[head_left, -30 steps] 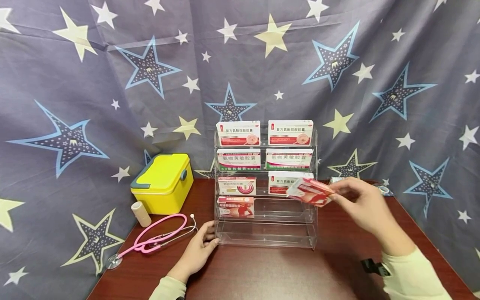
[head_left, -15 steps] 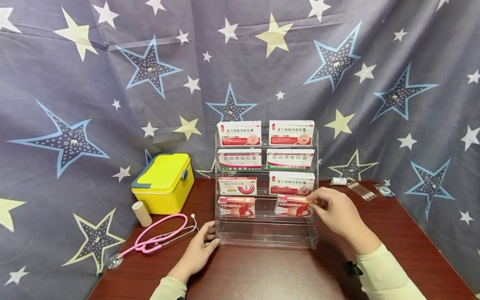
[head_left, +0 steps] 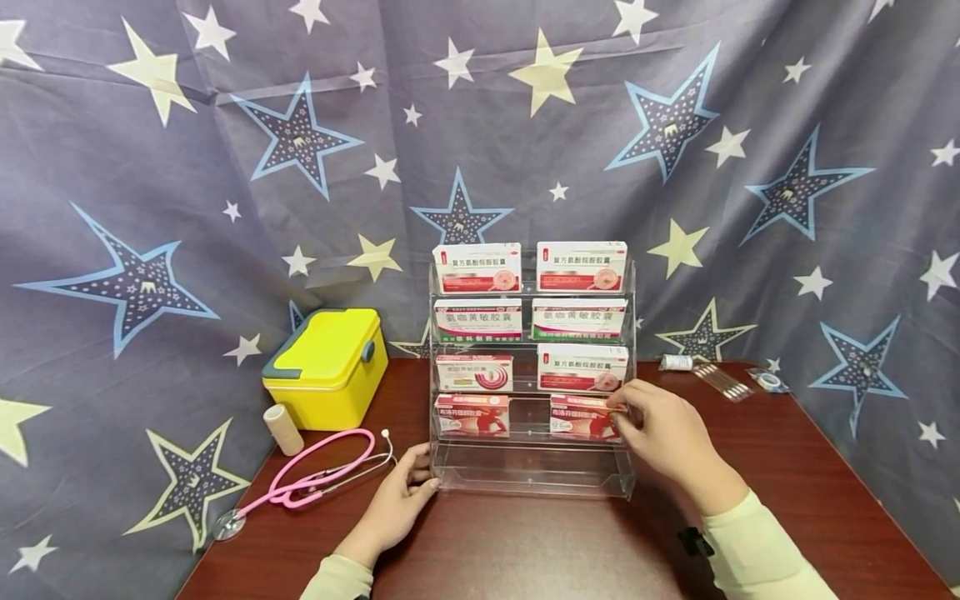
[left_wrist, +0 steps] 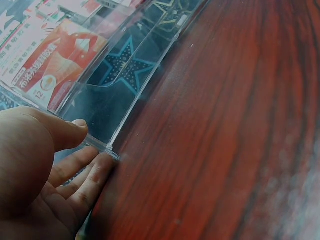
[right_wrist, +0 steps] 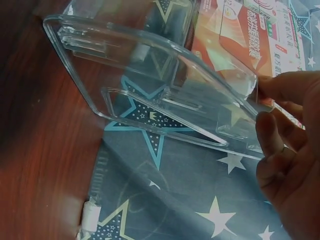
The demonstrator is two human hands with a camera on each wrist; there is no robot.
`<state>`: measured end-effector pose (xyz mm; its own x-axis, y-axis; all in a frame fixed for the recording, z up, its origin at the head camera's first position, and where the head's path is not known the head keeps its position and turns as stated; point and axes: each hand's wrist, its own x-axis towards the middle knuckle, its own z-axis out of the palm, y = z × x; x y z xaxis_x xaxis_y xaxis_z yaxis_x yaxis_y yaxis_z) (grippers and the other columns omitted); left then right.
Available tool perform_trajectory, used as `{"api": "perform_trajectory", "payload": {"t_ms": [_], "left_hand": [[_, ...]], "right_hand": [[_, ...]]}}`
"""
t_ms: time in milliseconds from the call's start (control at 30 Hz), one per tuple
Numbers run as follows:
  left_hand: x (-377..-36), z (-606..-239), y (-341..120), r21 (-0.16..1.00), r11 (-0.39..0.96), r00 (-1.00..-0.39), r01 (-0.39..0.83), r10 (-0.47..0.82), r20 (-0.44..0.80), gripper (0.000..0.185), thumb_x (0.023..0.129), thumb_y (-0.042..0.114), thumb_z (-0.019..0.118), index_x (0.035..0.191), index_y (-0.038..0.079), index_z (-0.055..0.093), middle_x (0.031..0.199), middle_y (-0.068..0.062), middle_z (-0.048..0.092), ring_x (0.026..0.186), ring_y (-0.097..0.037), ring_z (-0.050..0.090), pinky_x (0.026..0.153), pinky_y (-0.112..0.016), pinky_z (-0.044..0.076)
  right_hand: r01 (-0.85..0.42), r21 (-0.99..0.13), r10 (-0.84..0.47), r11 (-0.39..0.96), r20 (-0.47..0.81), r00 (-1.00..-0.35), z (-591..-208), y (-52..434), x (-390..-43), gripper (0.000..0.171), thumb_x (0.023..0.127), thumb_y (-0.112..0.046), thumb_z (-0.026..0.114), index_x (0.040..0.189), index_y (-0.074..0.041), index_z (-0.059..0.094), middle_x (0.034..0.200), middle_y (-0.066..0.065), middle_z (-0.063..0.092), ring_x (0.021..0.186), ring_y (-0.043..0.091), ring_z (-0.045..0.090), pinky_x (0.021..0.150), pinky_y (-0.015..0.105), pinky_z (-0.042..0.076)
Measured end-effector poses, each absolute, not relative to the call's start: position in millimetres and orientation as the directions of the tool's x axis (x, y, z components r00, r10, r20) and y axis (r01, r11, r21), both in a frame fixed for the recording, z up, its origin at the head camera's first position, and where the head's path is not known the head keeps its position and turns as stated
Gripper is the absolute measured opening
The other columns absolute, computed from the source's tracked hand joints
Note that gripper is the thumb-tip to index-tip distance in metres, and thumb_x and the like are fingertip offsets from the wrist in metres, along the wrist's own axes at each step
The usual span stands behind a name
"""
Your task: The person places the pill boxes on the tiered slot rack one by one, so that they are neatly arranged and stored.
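Note:
A clear tiered display rack [head_left: 517, 478] stands on the table, with medicine boxes on its upper four tiers. My left hand [head_left: 396, 502] grips its lower left corner; in the left wrist view the thumb lies in front and the fingers [left_wrist: 80, 187] behind. On the fourth tier, at the right, sits a red and white medicine box [head_left: 577, 415]. My right hand [head_left: 666, 429] pinches this box by its right end, beside the rack's side panel [right_wrist: 165, 42]. A matching red box [head_left: 472, 416] sits at the left of that tier. The bottom tier holds nothing.
Left of the rack are a yellow case [head_left: 330, 367], a beige roll [head_left: 282, 429] and a pink stethoscope [head_left: 300, 483]. At the back right lie a small white roll [head_left: 677, 362], a pack of swabs [head_left: 723, 382] and a small clear packet [head_left: 768, 381]. A starry curtain hangs behind.
My right hand has brought the red medicine box leftward and down from in front of the third tier onto the fourth, then straightened it. The left hand has stayed at the rack's corner.

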<state>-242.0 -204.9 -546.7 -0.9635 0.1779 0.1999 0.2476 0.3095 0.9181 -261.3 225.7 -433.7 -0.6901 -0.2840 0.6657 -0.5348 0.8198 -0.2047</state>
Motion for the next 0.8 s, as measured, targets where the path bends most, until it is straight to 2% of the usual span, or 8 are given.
{"api": "perform_trajectory", "payload": {"t_ms": [133, 533, 800], "left_hand": [[-242.2, -547.7, -205.7, 0.919, 0.306, -0.963, 0.249, 0.182, 0.201, 0.052, 0.099, -0.002, 0.068, 0.147, 0.009, 0.053, 0.129, -0.017, 0.063, 0.114, -0.031, 0.064, 0.088, -0.029, 0.056], [-243.7, -549.5, -205.3, 0.912, 0.304, -0.955, 0.274, 0.195, 0.222, 0.051, 0.099, -0.002, 0.068, 0.147, 0.006, 0.052, 0.128, -0.020, 0.064, 0.112, -0.031, 0.064, 0.087, -0.028, 0.056], [-243.7, -552.2, -207.1, 0.897, 0.334, -0.952, 0.289, 0.200, 0.232, 0.051, 0.099, -0.001, 0.068, 0.146, 0.008, 0.052, 0.126, -0.020, 0.064, 0.112, -0.031, 0.066, 0.087, -0.028, 0.057]], "right_hand": [[-0.535, -0.185, -0.299, 0.824, 0.661, -0.688, -433.4, 225.2, -261.9, 0.020, 0.080, -0.012, 0.083, 0.091, -0.026, 0.074, 0.084, -0.017, 0.059, 0.062, 0.002, 0.047, 0.055, 0.029, 0.040], [-0.560, -0.162, -0.329, 0.812, 0.665, -0.670, -432.2, 225.8, -260.4, 0.017, 0.081, -0.010, 0.083, 0.090, -0.022, 0.073, 0.091, -0.013, 0.064, 0.063, 0.002, 0.050, 0.055, 0.028, 0.042], [-0.588, -0.206, -0.319, 0.782, 0.679, -0.661, -432.5, 232.7, -256.8, 0.020, 0.083, -0.012, 0.084, 0.095, -0.025, 0.074, 0.094, -0.015, 0.064, 0.066, 0.000, 0.051, 0.055, 0.023, 0.041]]}}
